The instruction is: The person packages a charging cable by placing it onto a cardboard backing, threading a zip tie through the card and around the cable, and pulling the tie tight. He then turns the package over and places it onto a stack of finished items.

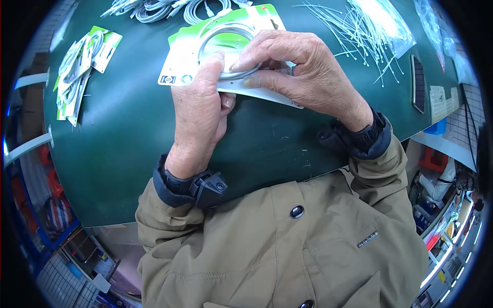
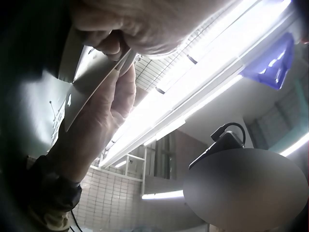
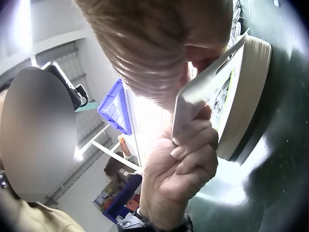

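Note:
A white and green packaging card (image 1: 177, 64) with a coiled grey cable (image 1: 202, 42) on its face is held up over the table. My left hand (image 1: 197, 113) grips the card's near edge, thumb on top by the coil and fingers curled underneath. With thumb and fingertips, my right hand (image 1: 308, 69) pinches the near right part of the coil, over the card. From the right wrist view, the left fingers (image 3: 193, 154) show curled against the card's underside. A thick stack of cards (image 3: 253, 92) stands on the table just beyond it.
Several carded cables (image 1: 77, 74) lie at the left of the green table (image 1: 257, 138). Loose coiled cables (image 1: 151, 10) are at the far edge. White cable ties (image 1: 359, 36) spread at the far right, near a phone (image 1: 418, 84) and plastic bags (image 1: 387, 25).

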A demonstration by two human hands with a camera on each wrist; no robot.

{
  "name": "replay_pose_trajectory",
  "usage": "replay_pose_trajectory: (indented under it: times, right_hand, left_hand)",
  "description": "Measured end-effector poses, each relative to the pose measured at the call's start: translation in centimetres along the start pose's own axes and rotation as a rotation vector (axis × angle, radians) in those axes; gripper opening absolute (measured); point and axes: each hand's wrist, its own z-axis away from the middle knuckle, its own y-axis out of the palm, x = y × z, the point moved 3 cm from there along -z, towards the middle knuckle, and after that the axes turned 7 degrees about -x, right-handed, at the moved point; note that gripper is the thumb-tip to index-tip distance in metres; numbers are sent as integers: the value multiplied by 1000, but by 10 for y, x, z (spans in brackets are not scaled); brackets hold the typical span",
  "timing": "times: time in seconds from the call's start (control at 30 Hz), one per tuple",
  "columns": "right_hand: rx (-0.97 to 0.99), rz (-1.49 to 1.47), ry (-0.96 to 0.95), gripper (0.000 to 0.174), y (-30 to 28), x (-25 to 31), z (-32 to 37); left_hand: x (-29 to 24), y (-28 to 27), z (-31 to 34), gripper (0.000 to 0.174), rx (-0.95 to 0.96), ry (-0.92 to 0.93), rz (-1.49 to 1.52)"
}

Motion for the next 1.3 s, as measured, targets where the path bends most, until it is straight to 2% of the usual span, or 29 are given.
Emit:
replay_pose_trajectory:
  times: [0.17, 0.5, 0.8, 0.9, 1.07, 1.2, 1.3]
  right_hand:
    - [15, 1, 59, 16, 3, 0, 1]
    - [75, -38, 85, 16, 0, 4, 1]
    - [45, 44, -10, 21, 5, 4, 4]
    - [-23, 99, -143, 25, 8, 0, 3]
    - [-26, 146, -202, 31, 7, 3, 2]
    - [-65, 133, -214, 28, 8, 6, 1]
    - [-114, 191, -250, 36, 0, 16, -2]
  left_hand:
    - [4, -6, -3, 17, 65, -74, 38]
    - [4, -5, -2, 18, 84, -56, 34]
    - [1, -3, -2, 24, 80, 25, -2]
    - [-3, -3, -3, 25, 42, 53, -32]
    - [-6, 1, 1, 26, 15, 146, -35]
    - [-2, -4, 1, 28, -30, 134, -45]
    - [-1, -2, 0, 28, -73, 116, -55]
